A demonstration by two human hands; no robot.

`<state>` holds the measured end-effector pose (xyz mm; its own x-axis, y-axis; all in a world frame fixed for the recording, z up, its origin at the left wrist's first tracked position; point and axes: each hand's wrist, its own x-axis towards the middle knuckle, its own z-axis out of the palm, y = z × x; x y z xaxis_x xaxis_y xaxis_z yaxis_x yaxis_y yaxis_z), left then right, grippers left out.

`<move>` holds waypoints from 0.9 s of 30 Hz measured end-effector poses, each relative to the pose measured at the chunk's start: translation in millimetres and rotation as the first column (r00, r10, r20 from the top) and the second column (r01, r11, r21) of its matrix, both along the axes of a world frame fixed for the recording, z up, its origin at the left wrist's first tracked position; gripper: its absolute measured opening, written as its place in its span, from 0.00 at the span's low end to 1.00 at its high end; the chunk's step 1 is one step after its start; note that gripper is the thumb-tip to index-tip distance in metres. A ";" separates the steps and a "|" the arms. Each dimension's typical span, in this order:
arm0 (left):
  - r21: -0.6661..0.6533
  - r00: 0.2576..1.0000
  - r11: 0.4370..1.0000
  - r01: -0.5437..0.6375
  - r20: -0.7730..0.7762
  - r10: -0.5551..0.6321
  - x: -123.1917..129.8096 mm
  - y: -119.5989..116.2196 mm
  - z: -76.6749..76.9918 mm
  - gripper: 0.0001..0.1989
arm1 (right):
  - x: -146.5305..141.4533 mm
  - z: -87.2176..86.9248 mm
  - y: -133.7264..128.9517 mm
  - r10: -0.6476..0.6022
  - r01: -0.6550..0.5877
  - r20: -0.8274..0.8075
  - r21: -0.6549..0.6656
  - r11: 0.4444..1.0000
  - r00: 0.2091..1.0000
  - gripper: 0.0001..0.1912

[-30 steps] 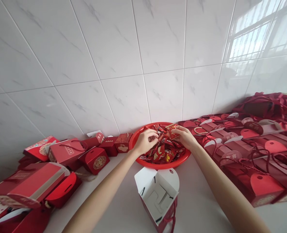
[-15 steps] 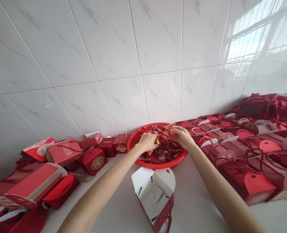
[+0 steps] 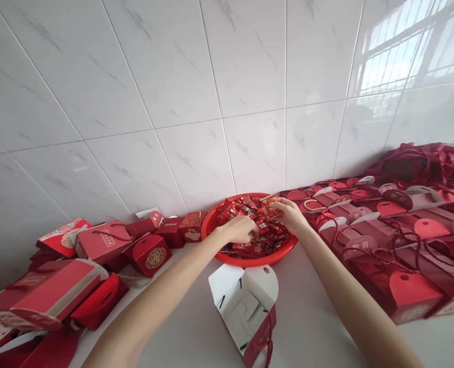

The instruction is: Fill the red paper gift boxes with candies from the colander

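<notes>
A round red plastic basket (image 3: 254, 261) stands against the wall, full of red-wrapped sweets (image 3: 275, 239). My left hand (image 3: 239, 229) reaches down into the middle of these, its fingers curled; whatever the fingertips touch is hidden. Over the basket's right side, my right hand (image 3: 289, 214) pinches a small red-and-gold packet (image 3: 268, 206) between thumb and fingers. Just in front of the basket, an open red gift box (image 3: 246, 306) shows its white inside, with flaps spread and a dark red cord handle hanging at its right. No sweets are visible in it.
Several red gift boxes (image 3: 108, 243) lie jumbled on the left of the white surface. Closed boxes with cord handles (image 3: 411, 286) stand in tight rows on the right. A heap of dark red ribbon (image 3: 422, 161) sits behind them. White tiles (image 3: 188, 61) form the wall.
My left hand has shifted slightly right and lower among the sweets; a yellow-marked piece by its fingers is no longer visible. My right hand keeps its packet in nearly the same place.
</notes>
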<state>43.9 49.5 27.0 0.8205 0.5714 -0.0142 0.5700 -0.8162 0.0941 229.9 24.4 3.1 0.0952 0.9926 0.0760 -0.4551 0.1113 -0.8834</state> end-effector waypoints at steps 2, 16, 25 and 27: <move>-0.034 0.997 0.999 0.012 -0.076 -0.014 7.4 -5.6 -4.6 0.13 | -0.3 0.8 -0.6 0.004 -0.004 0.000 -0.002 1.000 1.000 0.12; -0.164 0.996 0.984 -0.074 -0.059 0.065 23.4 -16.0 -17.3 0.09 | -0.4 -0.4 -1.7 0.010 -0.010 0.014 -0.003 1.000 1.000 0.13; -0.452 0.850 0.891 -0.035 0.456 0.265 -7.1 7.4 -14.4 0.16 | 0.3 -1.2 0.4 0.009 -0.009 0.017 -0.008 1.000 1.000 0.13; -0.498 0.788 0.867 -0.020 0.526 0.320 -16.3 9.8 -11.2 0.16 | 0.2 -1.2 0.5 0.008 -0.008 0.018 -0.009 1.000 1.000 0.13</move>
